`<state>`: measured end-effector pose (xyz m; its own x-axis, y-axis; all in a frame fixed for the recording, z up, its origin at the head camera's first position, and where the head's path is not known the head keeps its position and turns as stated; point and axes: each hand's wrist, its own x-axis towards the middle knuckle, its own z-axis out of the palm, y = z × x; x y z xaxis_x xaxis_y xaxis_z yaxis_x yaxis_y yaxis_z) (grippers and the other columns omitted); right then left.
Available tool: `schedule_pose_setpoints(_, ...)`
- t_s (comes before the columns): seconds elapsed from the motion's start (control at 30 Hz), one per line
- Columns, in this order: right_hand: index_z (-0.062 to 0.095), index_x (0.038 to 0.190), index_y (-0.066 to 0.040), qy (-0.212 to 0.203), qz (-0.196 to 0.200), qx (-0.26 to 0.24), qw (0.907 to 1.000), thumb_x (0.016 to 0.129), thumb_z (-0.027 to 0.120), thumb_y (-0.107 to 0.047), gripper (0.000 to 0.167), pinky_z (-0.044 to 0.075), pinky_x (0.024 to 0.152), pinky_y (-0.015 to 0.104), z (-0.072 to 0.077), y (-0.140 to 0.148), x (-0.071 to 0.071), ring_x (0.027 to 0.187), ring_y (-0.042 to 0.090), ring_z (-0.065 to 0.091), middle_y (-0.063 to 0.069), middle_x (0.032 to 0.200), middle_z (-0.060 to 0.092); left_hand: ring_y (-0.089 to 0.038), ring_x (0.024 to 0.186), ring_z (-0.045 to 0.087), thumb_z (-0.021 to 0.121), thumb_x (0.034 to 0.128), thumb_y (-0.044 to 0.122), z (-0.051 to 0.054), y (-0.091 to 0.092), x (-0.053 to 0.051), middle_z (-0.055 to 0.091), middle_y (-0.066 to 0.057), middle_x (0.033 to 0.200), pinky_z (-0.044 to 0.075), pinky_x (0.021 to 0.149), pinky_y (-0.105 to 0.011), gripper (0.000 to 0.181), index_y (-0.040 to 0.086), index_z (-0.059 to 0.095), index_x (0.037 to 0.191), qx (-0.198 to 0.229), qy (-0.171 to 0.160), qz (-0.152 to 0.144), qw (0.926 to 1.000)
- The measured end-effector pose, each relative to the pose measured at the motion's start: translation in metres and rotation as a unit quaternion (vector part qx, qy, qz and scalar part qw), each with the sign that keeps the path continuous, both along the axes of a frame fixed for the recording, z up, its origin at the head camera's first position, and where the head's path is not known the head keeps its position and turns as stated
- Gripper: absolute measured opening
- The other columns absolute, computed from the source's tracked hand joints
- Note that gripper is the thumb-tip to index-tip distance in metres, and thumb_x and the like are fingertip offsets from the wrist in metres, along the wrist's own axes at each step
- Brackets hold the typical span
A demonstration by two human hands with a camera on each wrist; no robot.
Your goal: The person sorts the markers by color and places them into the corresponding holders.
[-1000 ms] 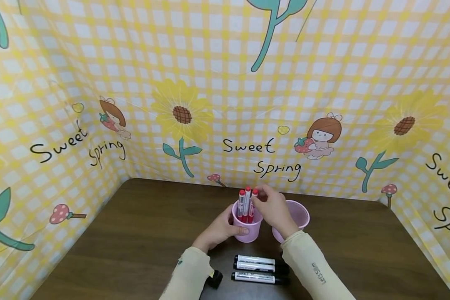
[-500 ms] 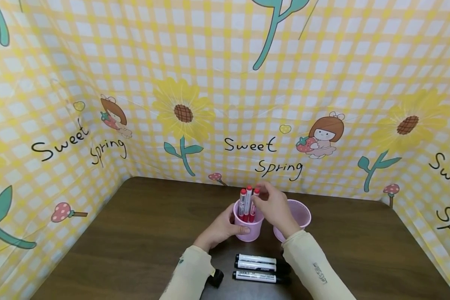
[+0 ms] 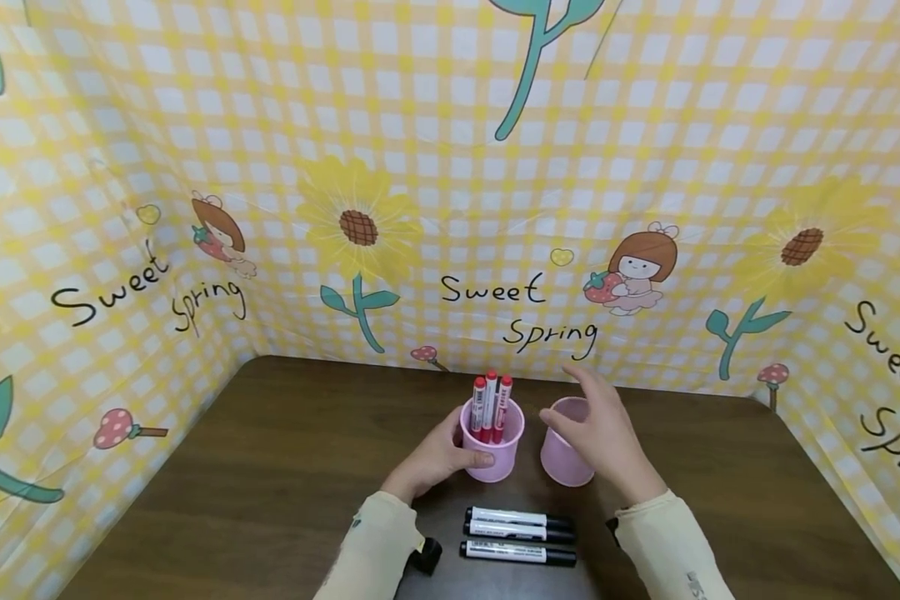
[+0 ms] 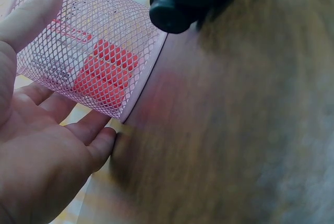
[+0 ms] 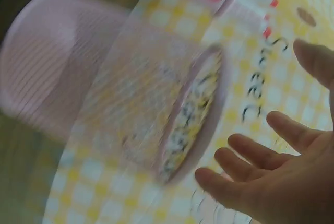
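Note:
My left hand (image 3: 437,454) holds a pink mesh pen cup (image 3: 504,463), thumb on its near side and fingers on the far side. Three red-capped markers (image 3: 491,408) stand upright in that cup; in the left wrist view their red ends (image 4: 107,72) show through the mesh. My right hand (image 3: 611,433), fingers spread and holding nothing, hovers at a second pink mesh cup (image 3: 561,460) and partly covers it in the head view. The right wrist view has this second cup (image 5: 130,88), blurred, apart from the fingertips; no markers show inside it.
Three black-capped markers (image 3: 506,529) lie side by side on the dark wooden table (image 3: 270,483), in front of the cups. A yellow checked cloth (image 3: 390,150) hangs behind and at both sides of the table.
My right hand has left the red marker at the left cup's rim and moved right, over the second cup, its fingers spreading. The left hand keeps its hold on the first cup.

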<state>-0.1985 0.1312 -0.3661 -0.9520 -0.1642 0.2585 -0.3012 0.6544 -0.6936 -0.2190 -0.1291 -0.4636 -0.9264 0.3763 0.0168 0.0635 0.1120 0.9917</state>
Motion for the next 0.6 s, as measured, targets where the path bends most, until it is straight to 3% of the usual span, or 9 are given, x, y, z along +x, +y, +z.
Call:
schedule_pose_setpoints(0.1, 0.033, 0.156, -0.009, -0.016, -0.002, 0.013, 0.9998, 0.084, 0.083, -0.039, 0.092, 0.03, 0.107, 0.067, -0.012, 0.018, 0.0, 0.142, 0.044, 0.03, 0.022, 0.157, 0.032, -0.031, 0.127, 0.049, 0.084, 0.0838, 0.013, -0.001, 0.001, -0.001, 0.049, -0.012, 0.145, 0.039, 0.108, -0.052, 0.087, 0.008, 0.033, 0.154, -0.002, 0.001, -0.001, 1.0)
schedule_pose_setpoints(0.23, 0.018, 0.159, -0.004, -0.067, 0.01, -0.002, 0.9977, 0.081, 0.085, -0.043, 0.11, 0.033, 0.106, 0.066, -0.031, 0.031, -0.001, 0.137, 0.047, 0.036, 0.028, 0.157, 0.027, -0.032, 0.128, 0.049, 0.083, 0.0847, 0.014, -0.002, -0.001, 0.0, 0.048, -0.012, 0.146, 0.039, 0.108, -0.052, 0.086, 0.008, 0.033, 0.154, -0.003, 0.003, -0.004, 1.0)
schedule_pose_setpoints(0.37, 0.017, 0.155, 0.005, -0.1, 0.004, -0.029, 0.9946, 0.079, 0.087, -0.039, 0.112, 0.037, 0.105, 0.061, -0.044, 0.037, -0.002, 0.129, 0.045, 0.046, 0.033, 0.15, 0.036, -0.033, 0.13, 0.048, 0.083, 0.0855, 0.015, -0.002, -0.001, 0.001, 0.048, -0.012, 0.147, 0.038, 0.109, -0.052, 0.086, 0.007, 0.032, 0.155, -0.005, 0.007, -0.006, 0.9999)
schedule_pose_setpoints(0.6, 0.019, 0.151, 0.007, -0.094, -0.002, -0.063, 0.9935, 0.077, 0.089, -0.032, 0.108, 0.04, 0.102, 0.055, -0.058, 0.044, -0.004, 0.121, 0.042, 0.053, 0.032, 0.136, 0.05, -0.033, 0.129, 0.048, 0.082, 0.0861, 0.012, -0.001, 0.001, -0.001, 0.048, -0.013, 0.146, 0.039, 0.109, -0.051, 0.084, 0.007, 0.032, 0.154, 0.0, 0.007, -0.009, 0.9999)
